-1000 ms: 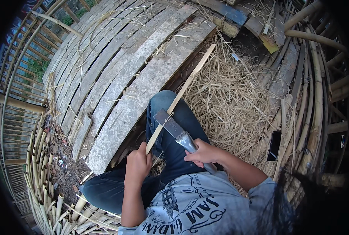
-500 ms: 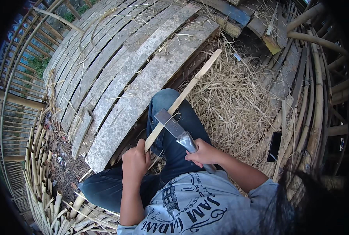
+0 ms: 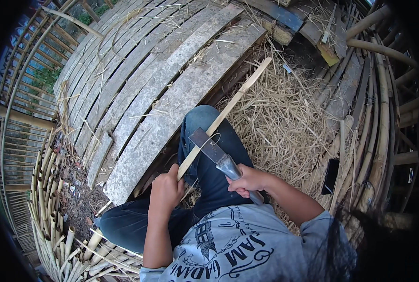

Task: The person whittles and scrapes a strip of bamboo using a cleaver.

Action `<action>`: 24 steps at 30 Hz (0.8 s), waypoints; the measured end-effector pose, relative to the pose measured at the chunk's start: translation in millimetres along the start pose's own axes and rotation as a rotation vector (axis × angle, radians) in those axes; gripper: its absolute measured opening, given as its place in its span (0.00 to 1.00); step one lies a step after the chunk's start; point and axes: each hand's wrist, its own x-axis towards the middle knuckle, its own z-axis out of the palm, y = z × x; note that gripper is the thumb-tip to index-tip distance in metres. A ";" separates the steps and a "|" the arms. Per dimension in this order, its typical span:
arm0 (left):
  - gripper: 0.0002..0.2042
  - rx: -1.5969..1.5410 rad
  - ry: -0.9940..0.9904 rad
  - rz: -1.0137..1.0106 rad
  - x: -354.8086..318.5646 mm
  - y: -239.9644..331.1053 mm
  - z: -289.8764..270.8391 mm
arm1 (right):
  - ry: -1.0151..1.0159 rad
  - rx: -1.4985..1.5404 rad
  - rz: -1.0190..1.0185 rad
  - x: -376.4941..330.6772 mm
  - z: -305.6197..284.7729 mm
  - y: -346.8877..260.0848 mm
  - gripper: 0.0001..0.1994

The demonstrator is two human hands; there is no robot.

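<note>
My left hand (image 3: 168, 189) is closed round the near end of a long, pale bamboo strip (image 3: 233, 101). The strip slants up and away to the right over my raised knee. In my right hand (image 3: 251, 181) is the grey metal handle of a broad, flat-bladed knife (image 3: 209, 146). Its dark, square-ended blade lies across the strip, just beyond my left hand. A thin curled shaving (image 3: 214, 138) stands up where blade and strip meet. The handle's lower end sticks out below my right fist.
Wooden planks (image 3: 153, 113) form a low platform at the left and ahead. Shavings (image 3: 284, 122) are heaped right of my knee. A black phone-like slab (image 3: 330, 176) lies at the right beside long bamboo poles (image 3: 382, 122). Cut bamboo sticks (image 3: 54, 221) are piled at the lower left.
Both hands, the knife and the strip have shifted slightly right in the picture. The blade still lies across the strip at nearly the same spot, with the curl beside it.
</note>
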 end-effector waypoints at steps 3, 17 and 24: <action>0.09 -0.010 -0.016 -0.026 0.3 3.0 -3.9 | 0.079 -0.090 -0.027 2.5 8.4 2.7 0.10; 0.08 -0.048 -0.024 0.025 2.3 0.7 -0.9 | -0.067 -0.006 0.008 0.6 -6.4 1.3 0.10; 0.09 -0.007 -0.013 -0.009 5.0 4.2 -7.2 | 0.096 -0.191 -0.017 3.0 7.8 1.8 0.09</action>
